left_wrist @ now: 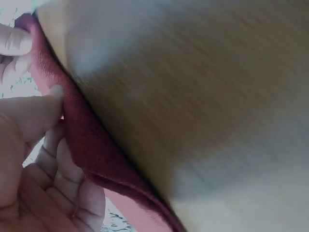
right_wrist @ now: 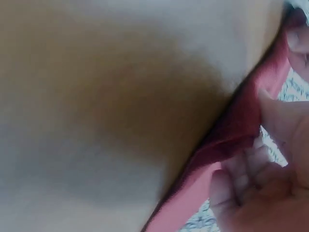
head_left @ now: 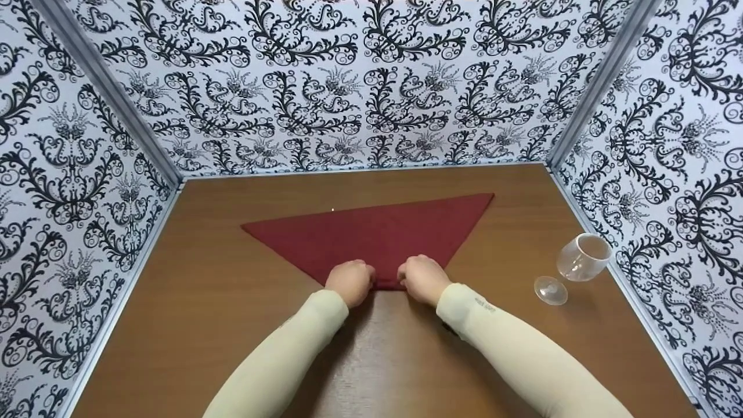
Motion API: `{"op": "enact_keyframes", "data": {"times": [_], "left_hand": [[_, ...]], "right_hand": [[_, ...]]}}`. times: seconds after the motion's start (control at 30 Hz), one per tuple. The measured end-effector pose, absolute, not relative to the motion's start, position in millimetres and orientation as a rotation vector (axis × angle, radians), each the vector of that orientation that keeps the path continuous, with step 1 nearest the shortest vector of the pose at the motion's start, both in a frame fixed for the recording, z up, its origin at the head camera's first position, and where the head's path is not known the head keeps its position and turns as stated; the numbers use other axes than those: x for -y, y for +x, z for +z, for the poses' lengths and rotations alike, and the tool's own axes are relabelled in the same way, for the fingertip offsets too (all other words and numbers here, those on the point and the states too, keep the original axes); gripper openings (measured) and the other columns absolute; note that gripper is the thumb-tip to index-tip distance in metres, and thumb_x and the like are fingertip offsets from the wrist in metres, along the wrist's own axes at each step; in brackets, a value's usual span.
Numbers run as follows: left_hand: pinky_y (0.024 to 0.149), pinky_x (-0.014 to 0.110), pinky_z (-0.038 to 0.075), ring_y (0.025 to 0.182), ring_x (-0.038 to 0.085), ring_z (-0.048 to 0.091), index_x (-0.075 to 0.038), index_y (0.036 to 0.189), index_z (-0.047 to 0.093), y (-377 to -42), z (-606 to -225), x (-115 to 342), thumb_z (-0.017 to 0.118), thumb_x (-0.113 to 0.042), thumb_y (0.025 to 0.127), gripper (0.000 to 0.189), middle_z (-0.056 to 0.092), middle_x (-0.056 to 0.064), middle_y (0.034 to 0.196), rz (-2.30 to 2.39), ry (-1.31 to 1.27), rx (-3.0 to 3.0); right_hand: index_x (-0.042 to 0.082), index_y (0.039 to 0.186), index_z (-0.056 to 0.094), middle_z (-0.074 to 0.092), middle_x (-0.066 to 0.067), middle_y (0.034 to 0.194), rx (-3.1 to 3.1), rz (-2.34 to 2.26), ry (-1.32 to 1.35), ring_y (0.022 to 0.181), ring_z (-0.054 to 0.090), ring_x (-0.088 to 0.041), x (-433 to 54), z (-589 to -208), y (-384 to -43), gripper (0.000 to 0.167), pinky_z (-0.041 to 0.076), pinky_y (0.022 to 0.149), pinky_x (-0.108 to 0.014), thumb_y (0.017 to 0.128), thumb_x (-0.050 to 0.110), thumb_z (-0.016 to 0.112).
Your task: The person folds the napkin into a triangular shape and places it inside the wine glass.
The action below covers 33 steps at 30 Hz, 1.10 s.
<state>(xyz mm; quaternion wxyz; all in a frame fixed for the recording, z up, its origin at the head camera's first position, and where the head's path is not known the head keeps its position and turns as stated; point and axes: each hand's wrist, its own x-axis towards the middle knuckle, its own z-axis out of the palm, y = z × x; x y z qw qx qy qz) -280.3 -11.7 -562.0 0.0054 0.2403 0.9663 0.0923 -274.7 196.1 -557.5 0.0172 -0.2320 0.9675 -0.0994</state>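
A dark red cloth napkin [head_left: 371, 235] lies on the wooden table, its long edge at the back and a short, folded edge facing me. My left hand [head_left: 352, 281] pinches this near edge on the left, the thumb on top of the cloth and the fingers curled beneath in the left wrist view. A little to the right, my right hand [head_left: 424, 280] pinches the same edge in a like way. Between the two hands a strip of the fold shows. In the right wrist view the napkin [right_wrist: 239, 116] has a rolled or doubled border.
A clear stemmed glass [head_left: 583, 258] is at the right side of the table [head_left: 191, 307], near the wall. Patterned black-and-white walls [head_left: 371, 87] enclose the back and both sides. A tiny bright speck lies just behind the napkin.
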Motion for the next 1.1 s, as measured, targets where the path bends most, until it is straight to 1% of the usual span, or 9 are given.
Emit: {"op": "enact_keyframes", "data": {"times": [0.1, 0.17, 0.33, 0.43, 0.57, 0.67, 0.77, 0.9, 1.1], "left_hand": [[0.071, 0.047, 0.061, 0.08, 0.027, 0.073, -0.018, 0.079, 0.078, -279, -565, 12, 0.069, -0.013, 0.095, 0.019, 0.073, 0.005, 0.081, 0.166, 0.841, -3.087], [0.069, 0.048, 0.061, 0.077, 0.028, 0.073, -0.016, 0.078, 0.078, -278, -566, 14, 0.069, -0.017, 0.093, 0.018, 0.073, 0.006, 0.081, 0.083, 0.88, -3.103], [0.069, 0.049, 0.06, 0.077, 0.03, 0.072, -0.015, 0.083, 0.081, -277, -565, 16, 0.078, -0.032, 0.088, 0.018, 0.072, 0.006, 0.084, -0.012, 0.918, -3.074], [0.072, 0.049, 0.06, 0.08, 0.029, 0.072, -0.017, 0.086, 0.082, -278, -565, 16, 0.081, -0.036, 0.088, 0.02, 0.073, 0.005, 0.086, 0.01, 0.898, -3.055], [0.073, 0.049, 0.06, 0.082, 0.028, 0.072, -0.016, 0.086, 0.082, -278, -565, 14, 0.08, -0.032, 0.09, 0.017, 0.073, 0.005, 0.088, 0.02, 0.887, -3.051], [0.072, 0.048, 0.06, 0.08, 0.028, 0.072, -0.014, 0.085, 0.081, -276, -565, 11, 0.076, -0.026, 0.092, 0.015, 0.074, 0.006, 0.086, 0.009, 0.901, -3.071], [0.069, 0.047, 0.061, 0.077, 0.029, 0.072, -0.012, 0.083, 0.08, -274, -565, 8, 0.07, -0.019, 0.095, 0.017, 0.074, 0.007, 0.083, -0.01, 0.936, -3.103], [0.072, 0.047, 0.061, 0.08, 0.03, 0.073, -0.011, 0.086, 0.077, -273, -564, 8, 0.064, -0.013, 0.097, 0.018, 0.075, 0.009, 0.084, -0.001, 0.925, -3.098], [0.08, 0.047, 0.06, 0.09, 0.029, 0.075, -0.013, 0.089, 0.071, -282, -567, 20, 0.069, -0.016, 0.097, 0.009, 0.076, 0.007, 0.089, 0.41, 0.763, -2.936]], "right_hand": [[0.013, 0.08, 0.079, 0.069, -0.006, 0.084, -3.098, -0.092, -0.959, 0.086, 0.063, -0.032, -196, -560, -265, 0.014, 0.054, 0.081, -0.045, 0.09, 0.005, 0.072], [0.011, 0.08, 0.078, 0.068, -0.006, 0.087, -3.133, 0.036, -1.046, 0.086, 0.06, -0.03, -196, -561, -260, 0.015, 0.052, 0.079, -0.044, 0.091, 0.008, 0.069], [0.007, 0.09, 0.077, 0.073, -0.005, 0.101, -3.149, 0.13, -1.095, 0.093, 0.062, -0.028, -198, -565, -253, 0.018, 0.053, 0.085, -0.041, 0.098, 0.017, 0.065], [0.007, 0.089, 0.077, 0.072, -0.005, 0.098, -3.15, 0.086, -1.065, 0.091, 0.062, -0.028, -199, -566, -255, 0.018, 0.055, 0.082, -0.042, 0.098, 0.02, 0.068], [0.008, 0.079, 0.075, 0.063, -0.004, 0.087, -3.136, 0.005, -1.016, 0.084, 0.057, -0.029, -200, -567, -259, 0.023, 0.054, 0.073, -0.042, 0.099, 0.018, 0.069], [0.009, 0.078, 0.076, 0.061, -0.005, 0.083, -3.112, 0.018, -1.03, 0.081, 0.057, -0.029, -199, -566, -261, 0.021, 0.053, 0.072, -0.042, 0.097, 0.013, 0.069], [0.01, 0.08, 0.076, 0.064, -0.007, 0.082, -3.096, 0.085, -1.074, 0.08, 0.059, -0.029, -198, -566, -263, 0.014, 0.055, 0.074, -0.041, 0.092, 0.007, 0.071], [0.008, 0.083, 0.073, 0.068, -0.008, 0.085, -3.059, 0.072, -1.061, 0.084, 0.063, -0.03, -197, -567, -264, 0.013, 0.056, 0.078, -0.043, 0.095, 0.006, 0.067], [0.009, 0.097, 0.066, 0.072, -0.008, 0.096, -2.914, -0.377, -0.771, 0.097, 0.069, -0.032, -202, -571, -272, 0.005, 0.056, 0.089, -0.047, 0.099, 0.006, 0.063]]}}
